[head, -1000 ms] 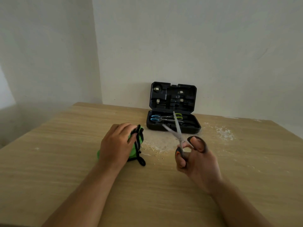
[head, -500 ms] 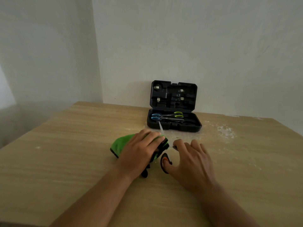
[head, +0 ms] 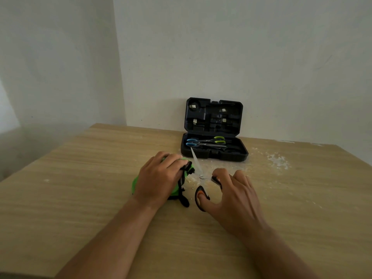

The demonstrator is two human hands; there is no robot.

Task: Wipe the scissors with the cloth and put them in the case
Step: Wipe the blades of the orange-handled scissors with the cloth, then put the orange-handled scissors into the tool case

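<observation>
Both forearms are showing bare from frame edge to wrist, with no sleeve reaching into view. The left hand and right hand are appearing ungloved (rings, watch or bands are not showing on visible surfaces).

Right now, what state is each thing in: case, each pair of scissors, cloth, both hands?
case: open, lid upright
blue-handled scissors: closed, lying in the case
green-handled scissors: closed, lying in the case
orange-and-black scissors: on the table, thumb through one loop
cloth: bunched, under the left hand
left hand: grips the cloth
right hand: holds the scissors' handles
</observation>
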